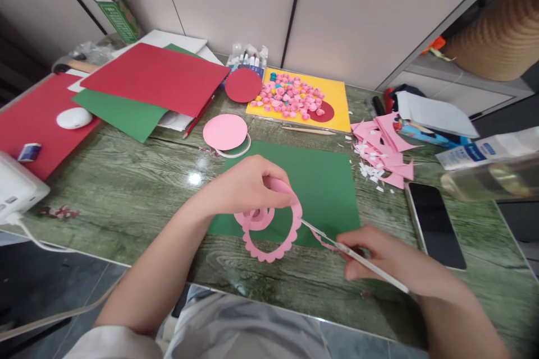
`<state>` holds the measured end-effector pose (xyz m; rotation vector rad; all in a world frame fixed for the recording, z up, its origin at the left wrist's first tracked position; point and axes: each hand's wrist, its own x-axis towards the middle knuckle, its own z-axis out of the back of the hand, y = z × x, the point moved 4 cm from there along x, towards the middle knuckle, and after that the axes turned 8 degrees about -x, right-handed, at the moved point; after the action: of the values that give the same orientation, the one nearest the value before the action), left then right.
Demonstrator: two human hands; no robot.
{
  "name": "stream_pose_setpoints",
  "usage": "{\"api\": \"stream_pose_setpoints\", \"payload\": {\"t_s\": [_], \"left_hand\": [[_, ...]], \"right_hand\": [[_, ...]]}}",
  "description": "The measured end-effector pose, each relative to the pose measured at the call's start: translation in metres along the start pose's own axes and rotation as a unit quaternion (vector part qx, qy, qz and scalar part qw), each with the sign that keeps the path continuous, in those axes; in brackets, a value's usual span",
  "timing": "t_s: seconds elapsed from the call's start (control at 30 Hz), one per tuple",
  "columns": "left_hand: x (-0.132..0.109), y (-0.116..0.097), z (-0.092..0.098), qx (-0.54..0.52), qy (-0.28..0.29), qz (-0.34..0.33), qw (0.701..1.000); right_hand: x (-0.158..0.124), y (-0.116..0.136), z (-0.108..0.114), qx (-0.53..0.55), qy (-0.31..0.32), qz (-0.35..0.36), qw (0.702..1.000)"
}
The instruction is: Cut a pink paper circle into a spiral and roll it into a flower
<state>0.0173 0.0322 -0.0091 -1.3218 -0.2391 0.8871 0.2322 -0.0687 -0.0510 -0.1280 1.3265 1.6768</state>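
Observation:
My left hand [248,185] is closed on a pink paper spiral [269,235] with scalloped edges, which hangs in a loop above a green paper sheet [324,179]. My right hand [383,261] is closed on a thin metal tool [337,244], scissors or tweezers, whose tip touches the spiral's right edge. Both hands hover over the near part of the green wood-grain table [126,202].
A pink paper disc [225,130], a red disc [243,84] and a yellow board with several small pink paper roses [301,98] lie behind. Pink scraps [385,148] and a phone [435,223] lie right. Red [155,76] and green sheets lie left.

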Motion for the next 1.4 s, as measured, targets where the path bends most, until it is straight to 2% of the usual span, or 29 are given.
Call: {"api": "stream_pose_setpoints", "payload": {"t_s": [0.37,0.83,1.4], "left_hand": [[0.0012,0.0042,-0.004,0.007,0.027,0.009,1.0],[0.0019,0.0016,-0.0027,0.019,0.002,-0.005,1.0],[0.0032,0.0055,-0.0046,0.004,0.013,0.003,1.0]], "right_hand": [[0.0001,-0.0004,0.0003,-0.017,0.012,-0.028,0.999],[-0.0016,-0.0036,-0.0013,0.006,0.006,-0.035,0.999],[-0.0003,-0.0013,-0.0013,0.012,0.007,-0.022,1.0]]}}
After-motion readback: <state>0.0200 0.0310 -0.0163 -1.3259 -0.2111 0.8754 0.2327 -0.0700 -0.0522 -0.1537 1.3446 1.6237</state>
